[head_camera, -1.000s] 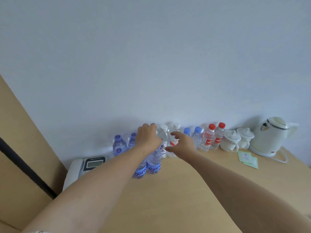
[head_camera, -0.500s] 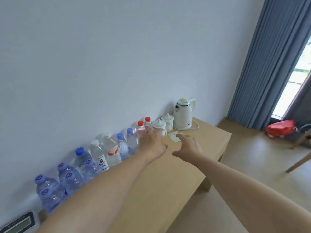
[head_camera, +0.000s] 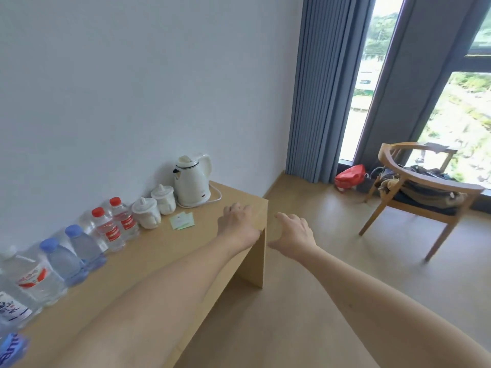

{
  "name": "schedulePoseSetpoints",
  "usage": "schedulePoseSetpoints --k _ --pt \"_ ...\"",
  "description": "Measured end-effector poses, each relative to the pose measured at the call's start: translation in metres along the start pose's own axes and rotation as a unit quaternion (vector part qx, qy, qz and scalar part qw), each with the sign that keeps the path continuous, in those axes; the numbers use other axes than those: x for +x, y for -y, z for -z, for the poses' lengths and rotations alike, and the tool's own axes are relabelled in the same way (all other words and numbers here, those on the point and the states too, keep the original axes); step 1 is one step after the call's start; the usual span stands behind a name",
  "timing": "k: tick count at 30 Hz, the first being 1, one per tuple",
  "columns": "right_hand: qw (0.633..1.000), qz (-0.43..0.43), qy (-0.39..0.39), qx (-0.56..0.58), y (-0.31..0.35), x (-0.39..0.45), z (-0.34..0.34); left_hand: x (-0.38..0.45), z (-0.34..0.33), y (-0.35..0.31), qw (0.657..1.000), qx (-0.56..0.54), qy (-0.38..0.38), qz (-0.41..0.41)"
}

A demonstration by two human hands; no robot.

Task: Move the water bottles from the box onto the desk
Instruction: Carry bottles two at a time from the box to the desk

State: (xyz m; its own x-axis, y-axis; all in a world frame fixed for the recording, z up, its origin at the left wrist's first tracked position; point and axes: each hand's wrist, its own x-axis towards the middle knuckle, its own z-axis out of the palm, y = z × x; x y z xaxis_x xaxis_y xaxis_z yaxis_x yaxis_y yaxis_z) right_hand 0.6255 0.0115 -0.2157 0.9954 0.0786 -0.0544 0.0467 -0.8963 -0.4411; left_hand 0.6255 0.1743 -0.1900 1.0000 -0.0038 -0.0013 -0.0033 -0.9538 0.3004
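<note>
Several water bottles stand in a row along the wall on the wooden desk (head_camera: 164, 258): two red-capped bottles (head_camera: 110, 229), two blue-capped bottles (head_camera: 71, 254), and white-capped ones with red and white labels (head_camera: 29, 280) at the far left. My left hand (head_camera: 239, 224) hovers above the desk's right end with loosely curled fingers and holds nothing. My right hand (head_camera: 293, 233) is stretched out past the desk's edge over the floor, fingers relaxed and empty. No box is in view.
A white kettle (head_camera: 192, 181) with its cord, two white lidded cups (head_camera: 155, 208) and green paper packets (head_camera: 182, 221) sit at the desk's right end. A wooden chair (head_camera: 419, 192) piled with bags and a red bag (head_camera: 349, 176) stand by the blue curtain (head_camera: 321, 88).
My view has swung right, from the bottle row toward the window. Both hands have let go of the bottles and moved right to the desk's end, empty.
</note>
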Motion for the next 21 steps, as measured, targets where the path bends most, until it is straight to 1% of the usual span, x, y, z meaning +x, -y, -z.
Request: schedulePoseSetpoints --k 6,12,15,21 --pt "0.993 -0.111 -0.036 0.033 -0.123 0.001 0.054 0.038 -0.048 -0.118 0.997 -0.009 0.04 -0.058" --pt "0.974 -0.201 -0.081 0.059 -0.223 -0.001 0.099 0.069 -0.094 -0.229 0.985 -0.001 0.095 -0.147" --pt "0.959 -0.25 -0.106 0.075 -0.27 -0.002 0.117 0.091 -0.111 -0.283 0.975 0.01 0.107 -0.193" --pt "0.92 -0.353 -0.153 0.079 -0.368 0.013 0.159 0.151 -0.154 -0.396 0.95 -0.004 0.136 -0.28"
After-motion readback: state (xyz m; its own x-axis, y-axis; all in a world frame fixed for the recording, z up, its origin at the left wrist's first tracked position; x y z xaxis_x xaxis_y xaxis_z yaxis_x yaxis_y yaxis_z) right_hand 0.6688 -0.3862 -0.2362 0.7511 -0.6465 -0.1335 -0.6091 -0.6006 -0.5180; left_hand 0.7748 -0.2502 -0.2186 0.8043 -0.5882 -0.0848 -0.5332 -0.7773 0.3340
